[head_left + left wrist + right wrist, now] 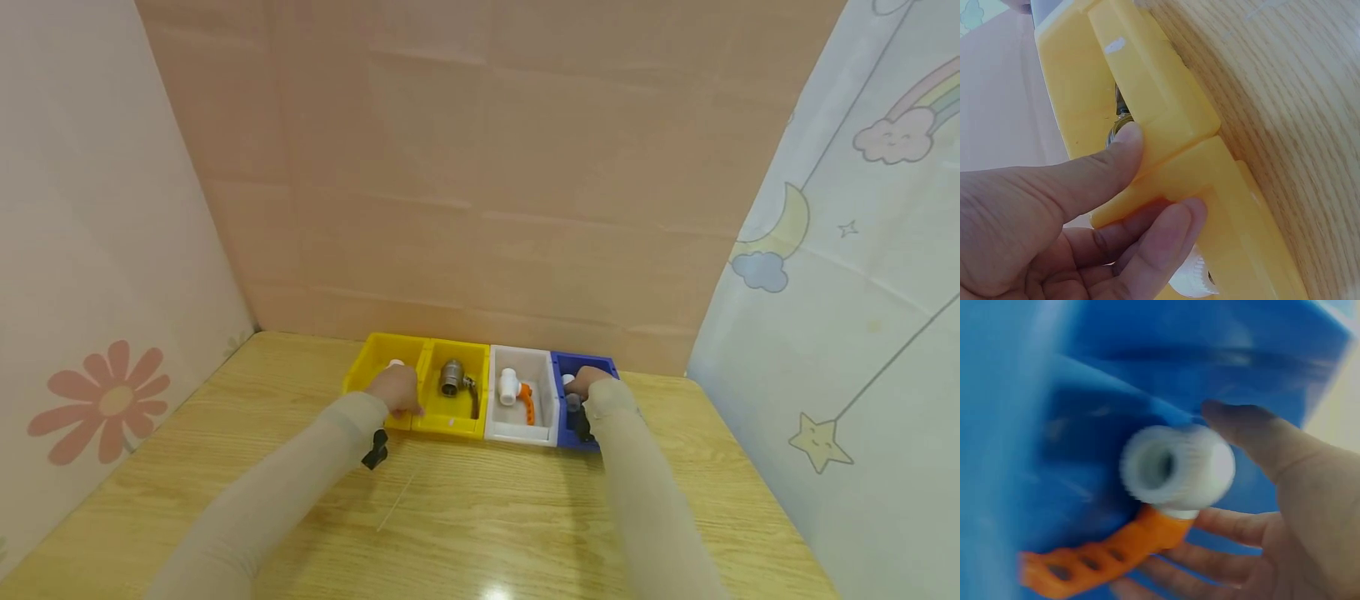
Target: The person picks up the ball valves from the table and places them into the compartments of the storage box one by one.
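My left hand is at the leftmost yellow bin, over the divider it shares with the second yellow bin. Its thumb and bent fingers stand apart in the left wrist view, above a partly hidden white plastic fitting. Inside the blue bin, my right hand reaches round a white plastic ball valve with an orange handle. The right thumb is spread above the valve, and the fingers extend beneath it and behind the handle. Blur hides whether they touch it.
A metal ball valve lies in the second yellow bin. Another white valve with an orange handle lies in the white bin. The bins form a row on the wooden table, near the back wall sheet.
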A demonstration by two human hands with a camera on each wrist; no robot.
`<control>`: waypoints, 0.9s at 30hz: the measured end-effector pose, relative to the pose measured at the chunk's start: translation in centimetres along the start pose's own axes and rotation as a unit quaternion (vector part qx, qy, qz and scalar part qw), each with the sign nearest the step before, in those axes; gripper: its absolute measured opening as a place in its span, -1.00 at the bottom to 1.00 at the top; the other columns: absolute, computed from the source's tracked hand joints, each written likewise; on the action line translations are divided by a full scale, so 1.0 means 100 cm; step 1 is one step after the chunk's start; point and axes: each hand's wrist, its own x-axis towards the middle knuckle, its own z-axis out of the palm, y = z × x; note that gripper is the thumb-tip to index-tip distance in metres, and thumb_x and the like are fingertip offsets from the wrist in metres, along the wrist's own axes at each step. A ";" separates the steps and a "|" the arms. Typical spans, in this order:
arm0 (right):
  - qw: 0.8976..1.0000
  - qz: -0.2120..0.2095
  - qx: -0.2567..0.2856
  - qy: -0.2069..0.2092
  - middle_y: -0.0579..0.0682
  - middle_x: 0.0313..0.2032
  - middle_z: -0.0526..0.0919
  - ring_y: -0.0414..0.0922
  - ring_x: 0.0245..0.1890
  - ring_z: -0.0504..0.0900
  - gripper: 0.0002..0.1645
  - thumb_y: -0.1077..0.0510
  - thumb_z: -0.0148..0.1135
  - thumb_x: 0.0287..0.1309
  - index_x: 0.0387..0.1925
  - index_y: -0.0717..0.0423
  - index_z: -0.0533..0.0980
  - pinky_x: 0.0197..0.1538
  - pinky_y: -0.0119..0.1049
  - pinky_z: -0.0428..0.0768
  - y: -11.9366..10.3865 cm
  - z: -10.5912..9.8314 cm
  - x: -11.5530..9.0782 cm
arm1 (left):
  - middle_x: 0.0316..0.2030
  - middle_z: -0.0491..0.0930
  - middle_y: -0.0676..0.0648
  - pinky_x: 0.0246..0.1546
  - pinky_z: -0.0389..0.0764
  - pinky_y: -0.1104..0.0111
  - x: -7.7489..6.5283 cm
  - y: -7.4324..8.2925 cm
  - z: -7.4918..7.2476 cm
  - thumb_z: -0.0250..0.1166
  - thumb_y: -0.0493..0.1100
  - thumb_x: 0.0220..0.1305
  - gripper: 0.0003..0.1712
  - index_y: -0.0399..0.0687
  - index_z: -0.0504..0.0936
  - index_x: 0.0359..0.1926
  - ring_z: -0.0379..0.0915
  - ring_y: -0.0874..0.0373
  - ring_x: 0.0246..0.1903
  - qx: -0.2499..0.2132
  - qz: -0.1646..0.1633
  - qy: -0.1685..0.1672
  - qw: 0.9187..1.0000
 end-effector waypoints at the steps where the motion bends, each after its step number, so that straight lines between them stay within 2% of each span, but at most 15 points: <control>1: 1.000 -0.003 -0.015 -0.007 0.03 -0.44 0.61 -0.08 -0.41 0.53 -0.62 -0.05 0.12 0.12 -0.42 0.20 0.59 -0.36 -0.29 0.49 -0.001 -0.004 -0.001 | -0.41 0.57 -0.11 -0.59 0.57 0.46 0.000 -0.001 0.000 0.52 -0.09 0.02 -0.65 -0.28 0.63 -0.32 0.59 0.12 -0.60 0.000 0.001 0.000 1.000; 4: 0.999 -0.007 -0.044 -0.019 0.07 -0.34 0.62 -0.09 -0.36 0.51 -0.52 -0.15 0.09 0.16 -0.35 0.22 0.58 -0.29 -0.29 0.48 -0.005 -0.016 -0.003 | -0.41 0.56 -0.11 -0.58 0.57 0.46 0.001 -0.002 0.001 0.51 -0.10 0.04 -0.66 -0.28 0.64 -0.31 0.60 0.12 -0.59 -0.004 0.005 0.003 1.000; 6: 0.998 -0.013 -0.059 -0.014 0.11 -0.28 0.62 -0.08 -0.34 0.51 -0.43 -0.19 0.09 0.17 -0.25 0.30 0.56 -0.27 -0.29 0.48 -0.008 -0.023 -0.008 | -0.40 0.57 -0.11 -0.56 0.58 0.45 0.000 -0.002 0.002 0.50 -0.10 0.04 -0.66 -0.27 0.64 -0.30 0.62 0.10 -0.55 -0.004 0.002 0.006 1.000; 8: 0.999 -0.018 -0.043 -0.007 0.21 -0.14 0.62 -0.03 -0.27 0.56 -0.33 -0.17 0.12 0.18 -0.05 0.40 0.51 -0.22 -0.26 0.53 -0.010 -0.029 -0.014 | -0.42 0.55 -0.10 -0.58 0.57 0.46 0.001 -0.002 0.003 0.50 -0.09 0.04 -0.66 -0.26 0.64 -0.30 0.63 0.09 -0.53 -0.003 0.005 0.007 1.000; 10: 1.000 -0.015 -0.022 -0.013 0.29 0.03 0.58 0.05 -0.12 0.61 -0.23 -0.16 0.15 0.19 0.17 0.42 0.39 -0.11 -0.20 0.58 -0.012 -0.035 -0.019 | -0.43 0.55 -0.09 -0.59 0.56 0.47 0.001 -0.002 0.003 0.51 -0.08 0.03 -0.66 -0.26 0.63 -0.32 0.64 0.08 -0.53 -0.001 0.006 0.006 1.000; 13: 0.999 -0.005 0.021 -0.044 0.38 0.21 0.44 0.19 0.12 0.53 -0.13 -0.15 0.13 0.26 0.33 0.41 0.21 0.08 -0.07 0.56 -0.015 -0.043 -0.024 | -0.47 0.54 -0.08 -0.61 0.55 0.47 -0.001 -0.002 0.002 0.51 -0.08 0.02 -0.67 -0.24 0.62 -0.38 0.64 0.08 -0.54 0.006 0.008 0.005 1.000; 15: 0.997 0.000 0.028 -0.074 0.40 0.25 0.38 0.24 0.23 0.43 -0.13 -0.16 0.07 0.31 0.37 0.41 0.15 0.18 -0.02 0.49 -0.017 -0.048 -0.027 | -0.51 0.54 -0.07 -0.62 0.55 0.47 -0.002 -0.002 0.001 0.51 -0.08 0.02 -0.68 -0.23 0.61 -0.42 0.64 0.08 -0.55 0.010 0.009 0.004 1.000; 18: 0.995 -0.014 0.040 -0.092 0.43 0.23 0.39 0.27 0.23 0.43 -0.16 -0.13 0.04 0.36 0.36 0.44 0.14 0.21 -0.01 0.47 -0.020 -0.053 -0.029 | -0.56 0.54 -0.06 -0.62 0.54 0.47 -0.002 -0.002 0.001 0.51 -0.07 0.02 -0.68 -0.21 0.60 -0.46 0.63 0.08 -0.57 0.013 0.014 0.005 1.000; 24: 0.995 -0.042 0.048 -0.071 0.36 0.17 0.47 0.23 0.11 0.53 -0.26 -0.14 0.09 0.33 0.27 0.36 0.28 0.09 0.02 0.56 -0.029 -0.060 -0.037 | -0.58 0.56 -0.06 -0.61 0.55 0.46 0.000 -0.002 0.001 0.51 -0.08 0.03 -0.70 -0.21 0.62 -0.49 0.63 0.08 -0.58 0.007 0.019 0.006 1.000; 27: 0.995 -0.069 0.045 -0.051 0.33 0.13 0.51 0.20 0.05 0.56 -0.35 -0.11 0.11 0.33 0.19 0.34 0.38 0.02 0.01 0.60 -0.033 -0.060 -0.044 | -0.57 0.56 -0.05 -0.61 0.55 0.47 0.000 -0.002 0.001 0.51 -0.07 0.03 -0.69 -0.21 0.62 -0.49 0.64 0.08 -0.57 0.009 0.017 0.007 1.000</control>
